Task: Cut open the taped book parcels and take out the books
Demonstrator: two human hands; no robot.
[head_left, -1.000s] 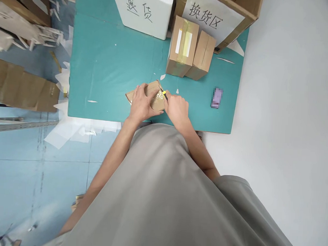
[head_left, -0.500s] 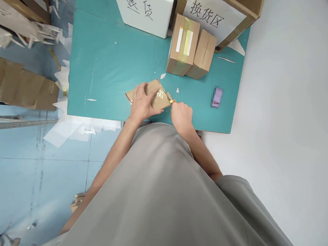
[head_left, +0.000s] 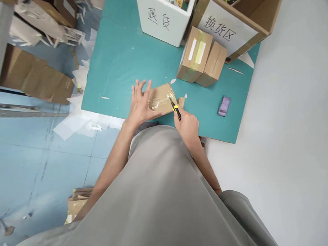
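Note:
A small taped cardboard box (head_left: 161, 97) lies near the front edge of the green table (head_left: 114, 63). My left hand (head_left: 140, 104) is open at the box's left side, its fingers spread and the thumb along the near edge. In my right hand (head_left: 188, 126) is a black and yellow utility knife (head_left: 176, 108), its blade tip over the tape at the right part of the box. A narrow cardboard flap (head_left: 181, 101) sticks out at the box's right end.
Two closed cardboard boxes (head_left: 195, 55) (head_left: 213, 65) stand farther back, before a white bin (head_left: 163, 23) and a large open carton (head_left: 230, 29). A blurred purple object (head_left: 223, 106) lies at the right. Paper scraps and cartons (head_left: 38, 75) are on the left.
The view has shifted, moving the table scene rightward. My left fingers have spread and lie more at the box's left side. The knife has come from the box's right edge onto its top.

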